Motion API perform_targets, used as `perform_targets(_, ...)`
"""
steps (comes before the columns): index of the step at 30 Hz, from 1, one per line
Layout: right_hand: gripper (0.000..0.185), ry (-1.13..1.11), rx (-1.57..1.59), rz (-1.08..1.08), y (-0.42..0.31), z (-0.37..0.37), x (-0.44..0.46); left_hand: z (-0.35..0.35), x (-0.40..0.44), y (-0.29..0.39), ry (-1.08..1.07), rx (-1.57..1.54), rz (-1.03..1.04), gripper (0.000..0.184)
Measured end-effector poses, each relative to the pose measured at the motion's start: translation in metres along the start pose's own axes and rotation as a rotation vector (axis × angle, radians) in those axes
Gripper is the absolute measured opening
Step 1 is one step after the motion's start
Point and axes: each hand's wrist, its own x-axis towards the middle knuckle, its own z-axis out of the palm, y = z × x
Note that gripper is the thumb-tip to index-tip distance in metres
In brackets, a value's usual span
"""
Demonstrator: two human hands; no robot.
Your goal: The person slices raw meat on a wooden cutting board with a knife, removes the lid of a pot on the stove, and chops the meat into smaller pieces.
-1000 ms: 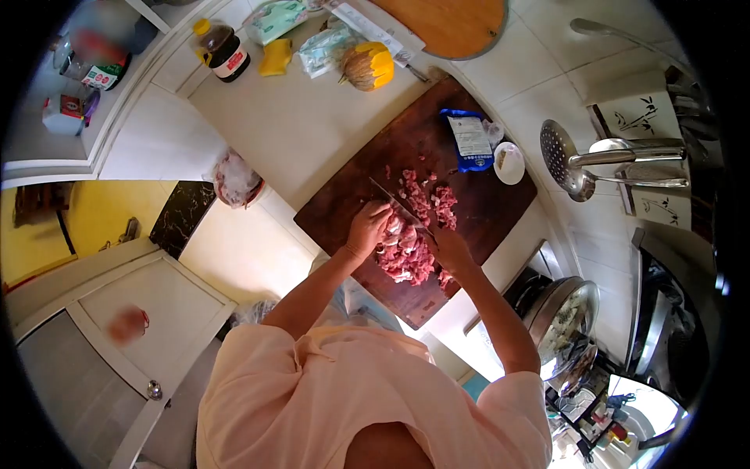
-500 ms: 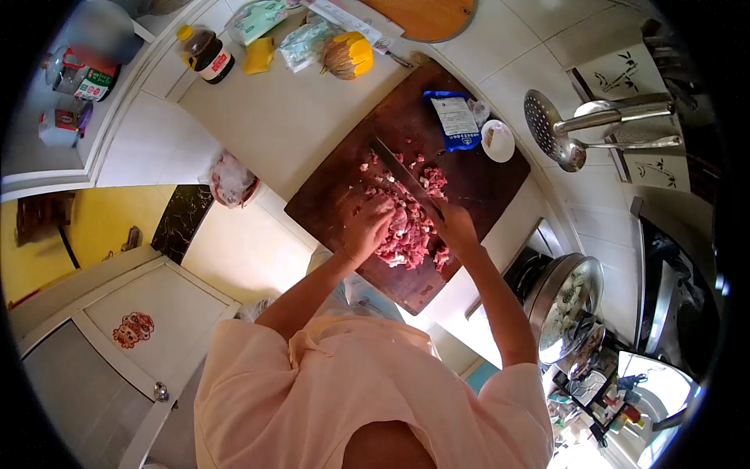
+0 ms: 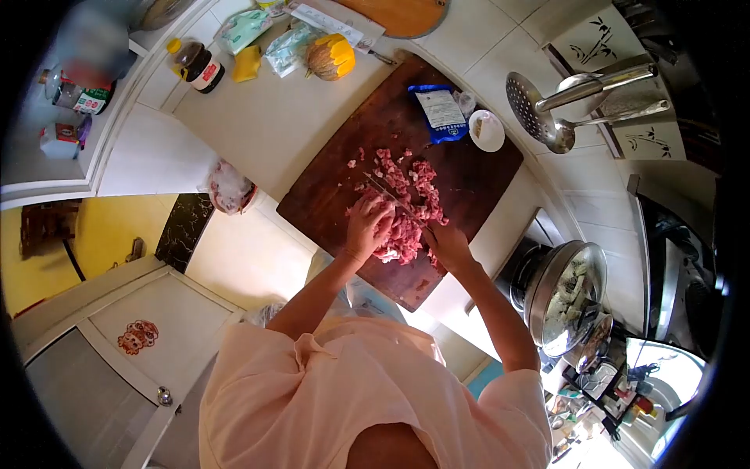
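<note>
Chopped raw red meat (image 3: 402, 234), with some pale fatty bits, lies in a loose heap on a dark brown cutting board (image 3: 328, 191). My left hand (image 3: 370, 228) rests on the near left part of the heap, its fingers bent and pressed onto the meat. A kitchen knife (image 3: 391, 195) has its handle in my right hand (image 3: 450, 247), at the right side of the heap. The blade runs up and left through the meat, close beside my left fingertips. We see it almost edge-on. My right fingers wrap round the handle and mostly hide it.
On the board's far corner are a blue packet (image 3: 440, 113) and a small white dish (image 3: 487, 130). A cut pumpkin (image 3: 330, 57) and a dark sauce bottle (image 3: 197, 66) stand on the counter behind. A lidded pan (image 3: 566, 297) sits at right; a skimmer (image 3: 531, 98) hangs above.
The knife has come down and nearer my left hand, its blade now turned edge-on among the meat. My left hand stays on the heap. The whole view has shifted slightly.
</note>
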Motion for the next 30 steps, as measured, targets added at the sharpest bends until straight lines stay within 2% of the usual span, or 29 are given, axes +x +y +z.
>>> perform_targets(4,0.029,-0.042,-0.048,-0.033,0.0,-0.002,0.017,-0.002,0.005,-0.002,-0.009,-0.018,-0.103,0.026)
perform_targets(6,0.03,-0.085,-0.041,-0.012,0.001,-0.002,0.021,0.002,0.003,-0.005,0.018,-0.009,-0.089,0.025)
perform_targets(9,0.03,-0.036,-0.032,-0.074,0.002,0.006,0.04,0.006,-0.004,-0.01,-0.01,-0.035,-0.14,0.026)
perform_targets(12,0.029,-0.081,0.077,-0.146,-0.011,0.016,0.067,0.005,-0.003,-0.012,-0.016,-0.041,-0.134,0.027)
perform_targets(16,0.029,-0.061,0.021,-0.196,-0.03,0.038,0.107,0.004,-0.003,-0.009,-0.067,-0.03,-0.151,0.026)
perform_targets(19,0.028,-0.043,0.06,-0.187,-0.028,0.029,0.104,0.01,-0.008,-0.014,-0.026,-0.117,-0.153,0.025)
perform_targets(21,0.028,-0.018,0.071,-0.132,-0.014,0.023,0.082,0.011,-0.015,-0.023,-0.004,-0.076,-0.085,0.028)
perform_targets(25,0.029,-0.111,-0.088,-0.062,0.025,0.004,0.048,0.008,-0.016,-0.02,0.127,-0.008,-0.004,0.022)
perform_targets(30,0.032,-0.125,-0.146,-0.165,0.019,-0.003,0.044,0.004,-0.012,-0.015,0.064,-0.025,-0.126,0.024)
